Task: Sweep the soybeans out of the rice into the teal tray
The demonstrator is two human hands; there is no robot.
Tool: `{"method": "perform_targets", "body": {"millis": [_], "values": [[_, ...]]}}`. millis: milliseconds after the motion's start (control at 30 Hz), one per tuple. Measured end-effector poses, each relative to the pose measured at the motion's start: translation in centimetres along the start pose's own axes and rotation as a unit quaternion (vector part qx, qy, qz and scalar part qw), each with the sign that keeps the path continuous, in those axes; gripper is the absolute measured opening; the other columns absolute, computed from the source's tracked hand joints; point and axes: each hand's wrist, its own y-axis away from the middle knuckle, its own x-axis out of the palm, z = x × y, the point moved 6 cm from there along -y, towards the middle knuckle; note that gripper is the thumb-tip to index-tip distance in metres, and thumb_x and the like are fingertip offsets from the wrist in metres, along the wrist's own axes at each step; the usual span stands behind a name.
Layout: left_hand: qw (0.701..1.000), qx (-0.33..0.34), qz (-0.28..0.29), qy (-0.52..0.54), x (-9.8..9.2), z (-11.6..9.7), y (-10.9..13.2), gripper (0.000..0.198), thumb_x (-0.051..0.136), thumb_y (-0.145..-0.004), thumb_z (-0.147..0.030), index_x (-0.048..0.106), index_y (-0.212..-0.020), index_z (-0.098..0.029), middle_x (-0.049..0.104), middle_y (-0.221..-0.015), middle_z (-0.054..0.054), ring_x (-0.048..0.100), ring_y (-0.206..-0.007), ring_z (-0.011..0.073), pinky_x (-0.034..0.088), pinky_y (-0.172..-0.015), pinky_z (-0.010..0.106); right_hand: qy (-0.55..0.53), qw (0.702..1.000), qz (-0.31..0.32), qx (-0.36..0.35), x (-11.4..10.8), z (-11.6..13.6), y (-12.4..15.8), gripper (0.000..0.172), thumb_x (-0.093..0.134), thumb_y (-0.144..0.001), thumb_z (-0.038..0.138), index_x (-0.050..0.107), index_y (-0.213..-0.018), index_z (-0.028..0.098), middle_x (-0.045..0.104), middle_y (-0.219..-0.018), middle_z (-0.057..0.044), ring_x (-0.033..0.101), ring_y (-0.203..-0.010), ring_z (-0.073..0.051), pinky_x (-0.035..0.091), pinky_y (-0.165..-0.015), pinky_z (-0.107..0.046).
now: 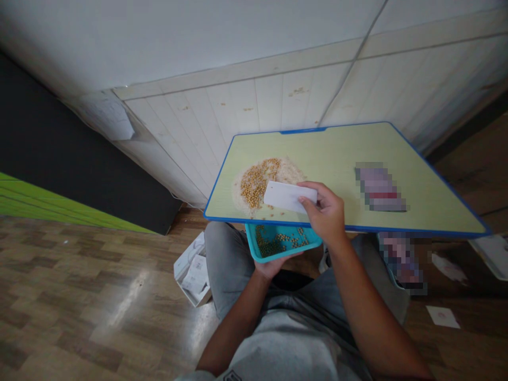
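My right hand grips a flat white card between thumb and fingers, low over the pale green table. The card's far end touches or overlaps the right side of a heap of golden beads. Fine pale grains lie around and under the beads. Below the table's near edge, my left hand supports a turquoise basket from beneath; most of its fingers are hidden under it. Several beads lie inside the basket, and a few sit on the table near its front edge.
The green table has a blue rim and stands by a white panelled wall. A blurred-out flat object lies on its right part. An open white box is on the floor left of my leg. A paper lies at the right.
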Motion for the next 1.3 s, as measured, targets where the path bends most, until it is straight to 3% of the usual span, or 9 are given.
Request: {"method": "perform_targets", "body": {"millis": [233, 433, 567, 733, 1033, 1167, 1300], "values": [[1.0, 0.007, -0.018, -0.005, 0.2, -0.1, 0.2, 0.093, 0.016, -0.1, -0.08, 0.03, -0.176, -0.027, 0.025, -0.184, 0.013, 0.01, -0.172, 0.0459, -0.004, -0.131, 0.082, -0.012, 0.999, 0.036, -0.006, 0.2, 0.2, -0.1, 0.026, 0.073, -0.09, 0.028, 0.083, -0.114, 0.024, 0.085, -0.111, -0.005, 0.077, -0.083, -0.022, 0.058, -0.067, -0.031], [0.999, 0.012, -0.03, -0.008, 0.5, 0.0, 0.3, 0.089, 0.025, -0.101, -0.076, 0.034, -0.174, -0.026, 0.021, -0.185, 0.013, 0.01, -0.172, 0.0447, 0.009, -0.132, 0.08, -0.056, 0.996, 0.072, 0.003, 0.5, 0.8, 0.1, 0.024, 0.077, -0.087, 0.03, 0.083, -0.109, 0.023, 0.085, -0.107, -0.005, 0.078, -0.083, -0.021, 0.06, -0.069, -0.029], [0.999, 0.014, -0.028, -0.016, 0.5, -0.1, 0.3, 0.09, 0.025, -0.1, -0.077, 0.039, -0.173, -0.025, 0.021, -0.185, 0.013, 0.007, -0.172, 0.0451, 0.003, -0.131, 0.081, -0.068, 0.994, 0.09, -0.005, 0.7, 1.2, 0.1, 0.022, 0.078, -0.088, 0.03, 0.083, -0.108, 0.022, 0.085, -0.106, -0.005, 0.078, -0.084, -0.021, 0.061, -0.071, -0.029], [1.0, 0.008, -0.024, -0.01, 0.4, -0.1, 0.2, 0.095, 0.018, -0.1, -0.08, 0.037, -0.173, -0.022, 0.024, -0.184, 0.015, 0.009, -0.171, 0.0477, -0.003, -0.131, 0.081, -0.062, 0.994, 0.085, -0.007, 0.7, 1.2, 0.2, 0.023, 0.077, -0.088, 0.032, 0.083, -0.108, 0.022, 0.085, -0.106, -0.006, 0.078, -0.085, -0.021, 0.062, -0.073, -0.03], [0.999, 0.007, -0.031, -0.002, 0.0, -0.1, 0.3, 0.092, 0.021, -0.1, -0.077, 0.029, -0.176, -0.025, 0.02, -0.185, 0.013, 0.008, -0.172, 0.0444, 0.002, -0.132, 0.08, -0.054, 0.996, 0.073, -0.01, 0.8, 1.0, 0.3, 0.022, 0.077, -0.089, 0.03, 0.083, -0.109, 0.023, 0.085, -0.106, -0.005, 0.078, -0.086, -0.021, 0.061, -0.072, -0.03], [0.999, 0.01, -0.033, 0.001, -0.3, -0.4, 0.2, 0.093, 0.021, -0.099, -0.079, 0.034, -0.174, -0.025, 0.028, -0.184, 0.014, 0.01, -0.172, 0.0442, 0.002, -0.133, 0.079, -0.049, 0.997, 0.056, -0.003, 0.8, 0.8, 0.3, 0.025, 0.076, -0.09, 0.032, 0.083, -0.112, 0.023, 0.085, -0.108, -0.006, 0.078, -0.085, -0.022, 0.061, -0.069, -0.03], [0.999, 0.015, -0.036, 0.001, -0.6, -0.7, 0.0, 0.094, 0.019, -0.099, -0.08, 0.04, -0.172, -0.024, 0.033, -0.182, 0.014, 0.012, -0.172, 0.0443, 0.002, -0.133, 0.079, -0.025, 0.998, 0.048, -0.026, 1.2, 1.3, 0.4, 0.024, 0.074, -0.094, 0.033, 0.083, -0.115, 0.025, 0.085, -0.114, -0.006, 0.08, -0.098, -0.025, 0.064, -0.08, -0.034]]}}
